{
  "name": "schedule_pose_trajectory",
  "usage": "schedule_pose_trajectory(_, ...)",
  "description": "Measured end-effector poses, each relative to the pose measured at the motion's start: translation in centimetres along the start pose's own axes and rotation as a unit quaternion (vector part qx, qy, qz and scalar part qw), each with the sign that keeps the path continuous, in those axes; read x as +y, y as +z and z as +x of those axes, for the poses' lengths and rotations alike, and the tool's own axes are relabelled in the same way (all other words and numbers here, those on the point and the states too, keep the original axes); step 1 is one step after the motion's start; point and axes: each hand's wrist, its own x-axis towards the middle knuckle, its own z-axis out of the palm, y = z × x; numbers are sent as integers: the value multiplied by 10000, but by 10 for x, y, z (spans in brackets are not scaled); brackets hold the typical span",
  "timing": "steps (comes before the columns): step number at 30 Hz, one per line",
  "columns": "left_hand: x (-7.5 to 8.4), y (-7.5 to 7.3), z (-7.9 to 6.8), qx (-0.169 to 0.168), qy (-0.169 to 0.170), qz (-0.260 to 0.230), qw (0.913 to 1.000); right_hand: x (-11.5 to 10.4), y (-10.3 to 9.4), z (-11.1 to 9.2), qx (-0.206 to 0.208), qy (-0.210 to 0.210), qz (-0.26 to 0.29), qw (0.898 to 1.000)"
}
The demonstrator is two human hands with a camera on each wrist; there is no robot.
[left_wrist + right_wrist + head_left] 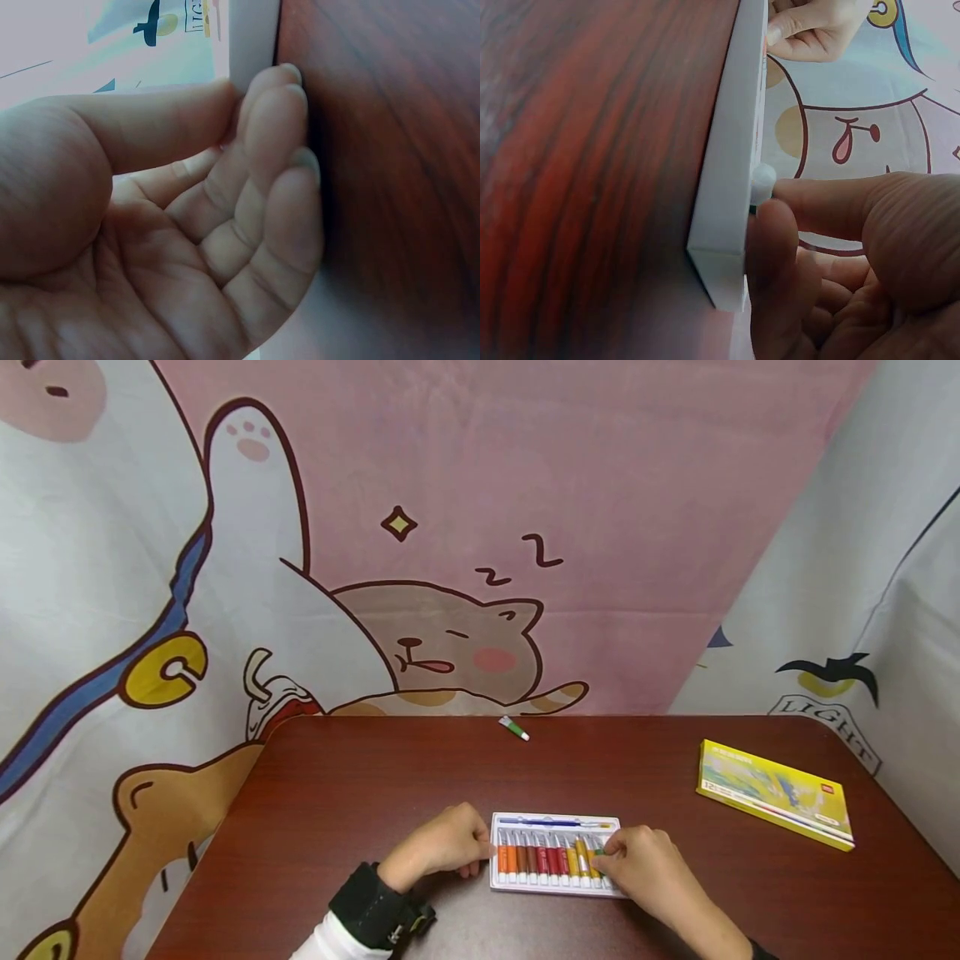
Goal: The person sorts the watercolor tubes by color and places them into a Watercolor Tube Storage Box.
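A shallow white tray (540, 890) on the table holds a row of paint tubes (542, 860), running from orange through brown and red to yellow. Along its back lies a blue-handled paintbrush (540, 821). My left hand (446, 842) holds the tray's left edge between thumb and curled fingers, close to the tabletop. Over the tray's right end, my right hand (652, 872) pinches a paint tube by thumb and forefinger. Its white cap (763, 184) pokes out beside the fingertips in the right wrist view; most of that tube is hidden, with a bit of green showing.
A single green paint tube (514, 729) lies near the table's back edge. To the right is a yellow paint box (776, 793), set at an angle. Behind the brown table (360, 777) hangs a cloth (637, 527) with cartoon cats.
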Motion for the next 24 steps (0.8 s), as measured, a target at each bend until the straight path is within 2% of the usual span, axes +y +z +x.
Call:
schedule_pose_trajectory(8,0,-1,0,-5,-12,-29,10000,6,-5,-1,-456,138,397,9981)
schedule_pose_trajectory(13,0,-2,-2,-2,76,-85,9999,9,-11,-1,-737,-140,385,9964)
schedule_pose_trajectory(18,0,-3,-2,-15,94,-56,9999,11,-15,-1,-1028,-353,594,9923)
schedule_pose_trajectory(24,0,-2,0,-41,60,-15,10000,13,-14,-1,-1050,-313,649,9919)
